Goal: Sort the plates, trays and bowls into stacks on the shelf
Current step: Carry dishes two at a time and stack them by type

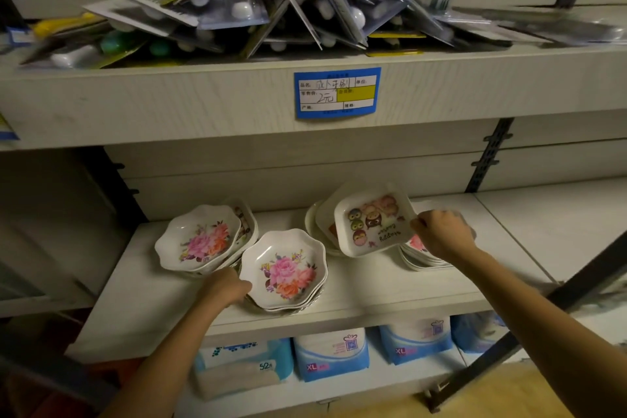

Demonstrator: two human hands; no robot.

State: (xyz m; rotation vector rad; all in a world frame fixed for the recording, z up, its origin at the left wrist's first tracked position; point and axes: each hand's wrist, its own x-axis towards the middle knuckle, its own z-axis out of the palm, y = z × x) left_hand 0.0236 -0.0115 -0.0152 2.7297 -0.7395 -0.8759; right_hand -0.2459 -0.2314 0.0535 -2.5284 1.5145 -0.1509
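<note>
On the middle shelf [373,288] stand several piles of white dishes. A stack of scalloped flower bowls [285,271] sits in the middle, and my left hand [225,287] grips its left rim. Another flower bowl stack [198,241] leans tilted at the left, with small trays behind it. My right hand [441,231] pinches the right edge of a square cartoon tray [373,224], held tilted above a pile of plates [319,224]. A low stack of flower plates [420,253] lies under my right wrist, mostly hidden.
The upper shelf holds a heap of packaged toothbrushes [271,10] and a blue price label [337,92] on its front edge. Blue-and-white XL packs [330,356] stand on the shelf below. A dark metal bar [529,343] slants at the right. Bare shelf extends to the right [543,220].
</note>
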